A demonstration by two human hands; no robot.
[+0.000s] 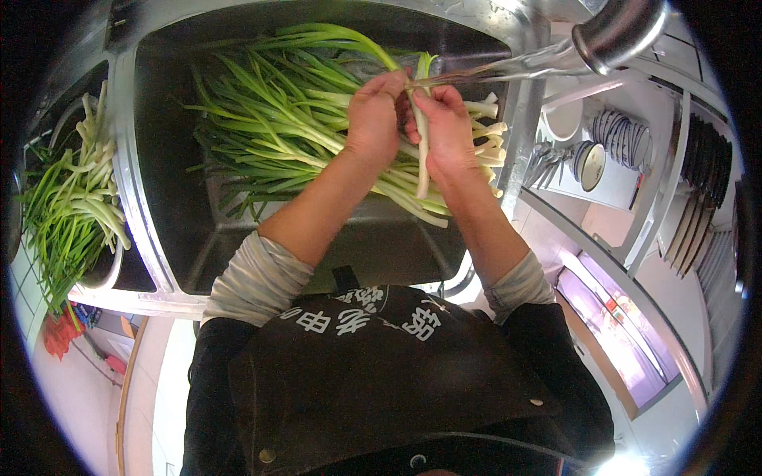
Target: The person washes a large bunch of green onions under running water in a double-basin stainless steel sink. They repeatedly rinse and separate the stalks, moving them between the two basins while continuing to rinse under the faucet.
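Note:
My left hand and my right hand grip one green onion between them, its white end pointing down towards me. Green leaves arch from my left hand to the upper left. A stream of water from the metal faucet runs onto the stalk at my fingers. Beneath my hands, a large heap of green onions lies in the metal sink basin, leaves to the left and white root ends to the right. My fingers partly hide the held stalk.
More green onions are piled over the neighbouring basin at left. Stacked bowls, spoons and dark plates occupy a rack at right. The metal sink rim divides the two basins.

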